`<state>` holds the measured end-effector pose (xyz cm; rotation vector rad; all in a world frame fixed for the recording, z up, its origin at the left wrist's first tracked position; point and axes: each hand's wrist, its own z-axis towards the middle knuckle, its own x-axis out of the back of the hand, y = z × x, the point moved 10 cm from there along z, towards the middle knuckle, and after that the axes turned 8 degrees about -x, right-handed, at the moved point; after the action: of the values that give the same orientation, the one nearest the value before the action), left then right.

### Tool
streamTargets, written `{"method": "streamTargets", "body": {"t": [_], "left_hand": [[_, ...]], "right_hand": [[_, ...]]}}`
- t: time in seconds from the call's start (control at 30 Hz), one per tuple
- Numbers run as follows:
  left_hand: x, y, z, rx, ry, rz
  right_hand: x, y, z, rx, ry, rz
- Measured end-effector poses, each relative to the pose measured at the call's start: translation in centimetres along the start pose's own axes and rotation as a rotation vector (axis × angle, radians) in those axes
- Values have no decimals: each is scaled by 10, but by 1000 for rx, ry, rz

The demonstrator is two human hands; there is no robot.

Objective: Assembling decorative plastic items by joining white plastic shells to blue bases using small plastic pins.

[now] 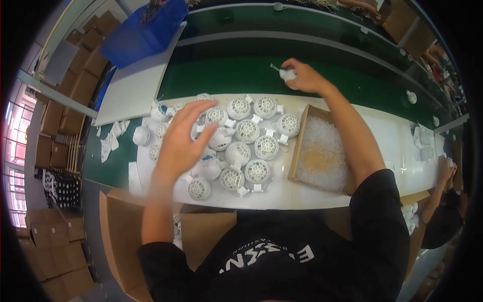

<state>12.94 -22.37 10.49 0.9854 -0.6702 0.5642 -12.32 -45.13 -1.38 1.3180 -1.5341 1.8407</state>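
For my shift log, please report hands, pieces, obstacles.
Left grip open over white domed units. Right grip closed on small white piece, over green surface. Carton near right forearm.

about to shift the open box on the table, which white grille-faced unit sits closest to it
The rightmost white grille-faced unit, just left of the cardboard box; the others in the cluster all lie farther left.

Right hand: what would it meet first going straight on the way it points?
The right hand, holding a small white piece, points left and away. The way over the green surface looks free, perhaps as far as the grey strip; depth is unclear.
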Motion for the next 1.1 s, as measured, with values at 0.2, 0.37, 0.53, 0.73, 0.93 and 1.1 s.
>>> {"method": "streamTargets", "body": {"t": [0.2,0.37,0.53,0.73,0.93,1.1], "left_hand": [[-54,52,-41,91,131,-600],[-125,93,-71,298,407,-1433],[-162,86,-89,257,19,-1035],[-184,69,-108,327,-23,-1038],[-151,55,-96,281,229,-1310],[-141,46,-102,319,387,-1252]], "right_hand": [[10,-110,-145,226,-396,845],[3,-158,-256,321,-166,680],[-5,-139,-305,173,168,274],[16,-91,-300,94,190,402],[5,-3,-258,-339,82,127],[-31,-7,-250,-190,19,-179]]}}
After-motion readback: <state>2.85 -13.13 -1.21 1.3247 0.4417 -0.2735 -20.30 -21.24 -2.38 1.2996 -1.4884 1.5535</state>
